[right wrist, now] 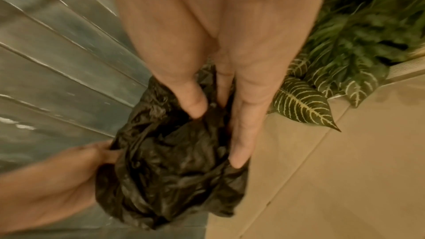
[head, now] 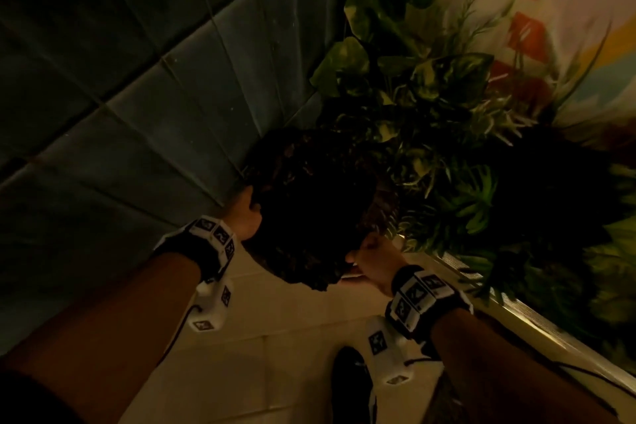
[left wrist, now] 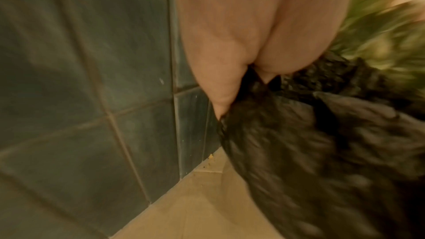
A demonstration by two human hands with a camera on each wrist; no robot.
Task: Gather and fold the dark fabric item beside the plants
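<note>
The dark fabric item (head: pixel 309 217) is a crumpled black bundle with a faint pattern, held up between both hands in front of the plants. My left hand (head: pixel 246 217) grips its left edge, thumb and fingers pinched into the cloth (left wrist: pixel 299 152). My right hand (head: pixel 370 260) holds its lower right side. In the right wrist view the thumb and fingers (right wrist: pixel 241 134) curl round the bunched fabric (right wrist: pixel 174 166), and the left hand (right wrist: pixel 69 175) shows at the lower left. The bundle hangs above the floor.
Green leafy plants (head: pixel 447 113) crowd the right side along a light ledge (head: pixel 516 313). A striped leaf (right wrist: pixel 301 104) lies close to my right hand. A grey tiled wall (head: pixel 120 96) stands at the left. Beige floor tiles (head: pixel 275 354) lie below, with a dark shoe (head: pixel 351 385).
</note>
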